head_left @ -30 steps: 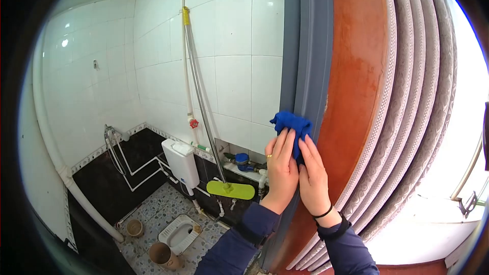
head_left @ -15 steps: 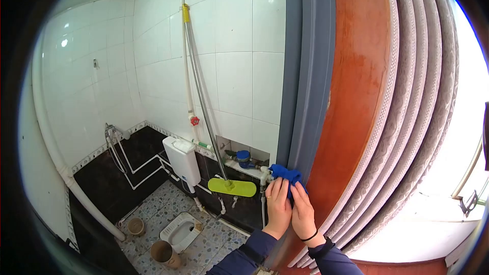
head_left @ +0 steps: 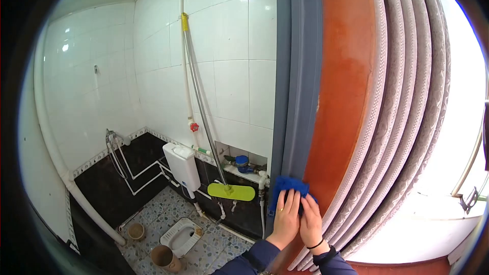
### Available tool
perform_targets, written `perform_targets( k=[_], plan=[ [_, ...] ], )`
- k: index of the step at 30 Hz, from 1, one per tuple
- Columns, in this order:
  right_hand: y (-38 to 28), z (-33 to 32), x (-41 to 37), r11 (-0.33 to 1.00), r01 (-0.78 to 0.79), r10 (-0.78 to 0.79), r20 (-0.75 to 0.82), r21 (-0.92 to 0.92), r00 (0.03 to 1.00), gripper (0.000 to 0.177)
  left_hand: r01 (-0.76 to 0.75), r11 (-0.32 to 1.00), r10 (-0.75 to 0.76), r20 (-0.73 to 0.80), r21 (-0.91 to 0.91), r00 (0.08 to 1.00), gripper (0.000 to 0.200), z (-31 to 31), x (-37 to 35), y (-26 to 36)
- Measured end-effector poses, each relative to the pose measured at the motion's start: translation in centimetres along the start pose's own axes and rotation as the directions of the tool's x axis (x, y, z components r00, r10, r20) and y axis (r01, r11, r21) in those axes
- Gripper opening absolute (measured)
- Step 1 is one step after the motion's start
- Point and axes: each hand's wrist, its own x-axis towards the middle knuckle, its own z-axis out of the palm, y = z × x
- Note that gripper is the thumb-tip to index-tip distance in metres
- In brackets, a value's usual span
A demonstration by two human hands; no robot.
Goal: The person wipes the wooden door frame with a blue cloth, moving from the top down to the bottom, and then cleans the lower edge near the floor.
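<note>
A blue cloth (head_left: 291,183) is pressed against the lower part of the grey door frame (head_left: 300,86), close to its border with the orange-brown wooden panel (head_left: 346,61). My left hand (head_left: 286,218) holds the cloth from the left, fingers pointing up over it; a ring shows on one finger. Beside it, touching or nearly so, my right hand (head_left: 311,221) grips the cloth's right side. A dark band circles the right wrist. The fingers partly cover the cloth, and its underside is hidden.
Pleated curtains (head_left: 407,97) hang right of the panel. Left of the frame, a green-headed mop (head_left: 232,191) leans on the tiled wall beside a white cistern (head_left: 182,165). A squat toilet (head_left: 179,235) and a brown bucket (head_left: 164,257) are on the floor. A water meter (head_left: 242,162) sits in a niche.
The cloth and both hands have shifted slightly down and across the frame, away from the white pipe fitting toward the wooden panel. The camera view has turned a little to the right.
</note>
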Motion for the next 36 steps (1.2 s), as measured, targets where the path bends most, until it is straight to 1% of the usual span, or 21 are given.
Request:
perform_targets(
  k=[1,3,5,6,9,12,13,16,20,21,24,25,28,29,32,36],
  plan=[
    [-0.3,-0.7,0.8,0.999,0.043,-0.043,-0.035,-0.010,0.998,0.049,-0.020,1.000,0.020,0.005,-0.004,1.000,0.055,-0.4,1.4,0.5],
    [-1.0,-2.1,2.9,0.999,0.047,-0.048,-0.071,-0.021,0.996,0.049,-0.084,0.996,0.084,0.004,0.012,0.996,0.057,-0.8,4.3,0.9],
    [-2.4,-3.8,5.5,0.996,0.077,-0.080,-0.098,-0.042,0.992,0.051,-0.122,0.992,0.124,-0.031,0.037,0.992,0.058,-1.5,7.6,1.8],
    [-3.2,-4.6,6.8,0.997,0.064,-0.067,-0.096,-0.034,0.993,0.052,-0.140,0.989,0.143,-0.047,0.051,0.989,0.058,-2.0,9.2,2.3],
    [-5.6,-6.5,10.6,0.988,0.141,-0.148,-0.149,-0.058,0.978,0.051,-0.187,0.982,0.181,-0.147,-0.027,0.972,0.059,-3.0,13.6,3.7],
    [-6.3,-7.8,12.8,0.980,0.183,-0.193,-0.149,-0.075,0.970,0.052,-0.224,0.972,0.235,-0.234,0.070,0.943,0.060,-3.3,16.6,4.5],
    [-6.3,-8.0,13.1,0.978,0.192,-0.202,-0.143,-0.081,0.969,0.052,-0.208,0.976,0.219,-0.230,0.072,0.948,0.060,-3.0,16.8,4.5],
    [-5.6,-7.8,12.9,0.966,0.221,-0.238,-0.130,-0.132,0.963,0.051,-0.168,0.981,0.186,-0.224,0.097,0.957,0.059,-2.0,16.3,4.1],
    [-4.0,-7.1,11.3,0.959,0.242,-0.260,-0.117,-0.147,0.959,0.049,-0.122,0.988,0.139,-0.199,0.096,0.970,0.058,-0.5,14.3,3.6],
    [-3.5,-6.7,10.7,0.959,0.243,-0.260,-0.112,-0.147,0.959,0.048,-0.107,0.985,0.128,-0.160,0.134,0.979,0.056,0.2,13.5,3.1],
    [-2.3,-6.0,8.5,0.961,0.234,-0.246,-0.067,-0.146,0.967,0.048,-0.064,0.992,0.078,-0.124,0.112,0.989,0.057,1.6,10.6,2.1],
    [-1.8,-5.6,7.8,0.962,0.235,-0.246,-0.060,-0.141,0.967,0.050,-0.064,0.991,0.077,-0.106,0.117,0.991,0.059,2.1,9.6,1.7],
    [-0.8,-4.9,5.4,0.972,0.196,-0.198,-0.006,-0.127,0.980,0.046,-0.051,0.988,0.061,-0.064,0.147,0.996,0.062,3.5,6.6,0.6],
    [-0.3,-4.5,4.7,0.971,0.202,-0.205,-0.012,-0.124,0.979,0.054,-0.039,0.984,0.044,-0.023,0.175,0.999,0.064,4.0,5.7,0.2],
    [0.5,-3.9,2.7,0.979,0.174,-0.173,0.020,-0.110,0.985,0.053,0.015,0.997,-0.010,-0.058,0.078,0.998,0.057,4.9,3.3,0.2],
    [1.4,-3.1,0.5,0.985,0.132,-0.129,0.038,-0.113,0.991,0.053,0.043,0.996,-0.041,-0.022,0.080,0.999,0.058,6.0,0.7,-0.6]
  ],
)
